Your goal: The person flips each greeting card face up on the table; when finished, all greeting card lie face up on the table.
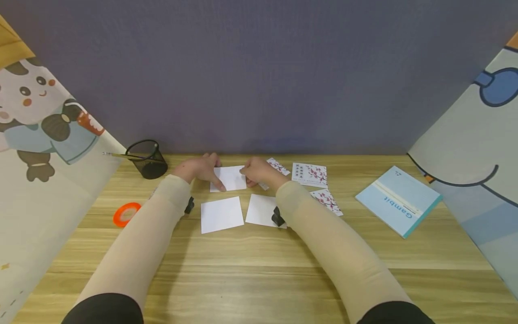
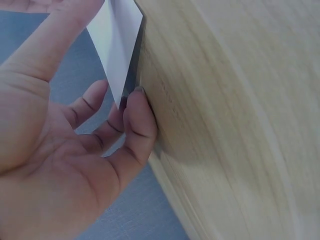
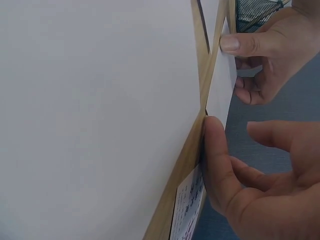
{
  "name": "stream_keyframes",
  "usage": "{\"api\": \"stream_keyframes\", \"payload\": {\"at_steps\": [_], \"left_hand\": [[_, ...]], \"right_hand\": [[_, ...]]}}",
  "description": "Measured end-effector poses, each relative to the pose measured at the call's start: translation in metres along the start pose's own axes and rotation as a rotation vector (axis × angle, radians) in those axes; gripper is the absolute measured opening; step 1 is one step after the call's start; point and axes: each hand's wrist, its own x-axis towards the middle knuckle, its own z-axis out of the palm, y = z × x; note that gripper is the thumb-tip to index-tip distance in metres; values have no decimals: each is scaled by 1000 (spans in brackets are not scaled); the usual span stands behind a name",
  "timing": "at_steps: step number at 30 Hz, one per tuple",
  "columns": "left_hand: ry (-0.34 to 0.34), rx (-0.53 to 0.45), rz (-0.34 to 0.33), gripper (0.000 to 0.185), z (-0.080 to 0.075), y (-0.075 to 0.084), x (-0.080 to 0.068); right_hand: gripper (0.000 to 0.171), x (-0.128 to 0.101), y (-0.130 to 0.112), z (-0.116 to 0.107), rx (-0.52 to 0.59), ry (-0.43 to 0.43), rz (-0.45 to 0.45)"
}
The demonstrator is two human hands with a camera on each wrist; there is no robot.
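Observation:
A blank white card (image 1: 231, 176) lies near the back of the table between both hands. My left hand (image 1: 204, 168) grips its left side, thumb (image 2: 55, 37) on the card and the other fingers curled at its edge. At the card's right end is my right hand (image 1: 259, 171), index fingertip (image 3: 215, 125) right at the corner, thumb held apart from it. Two more blank cards, the left one (image 1: 222, 215) and the right one (image 1: 261, 210), lie nearer. Beside and partly under the right hand is a card printed with red blossoms (image 1: 278, 165).
Two further blossom cards, one with writing (image 1: 309, 174) and one tilted (image 1: 327, 201), lie to the right. A light blue Gambit pack (image 1: 398, 200) lies farther right. On the left are an orange tape roll (image 1: 121, 216) and a black mesh cup (image 1: 153, 166) holding a pencil.

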Motion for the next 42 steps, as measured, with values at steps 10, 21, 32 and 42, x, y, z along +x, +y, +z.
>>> {"api": "stream_keyframes", "payload": {"at_steps": [10, 21, 32, 42], "left_hand": [[19, -50, 45, 97, 3, -3, -2], [45, -50, 96, 98, 9, -7, 3], [48, -81, 115, 98, 10, -9, 2], [54, -128, 115, 97, 10, -10, 3]], "right_hand": [[11, 2, -3, 0, -94, 27, 3], [43, 7, -1, 1, -148, 32, 19], [68, 4, 2, 2, -55, 25, -37], [62, 4, 0, 5, -79, 71, -24]]}}
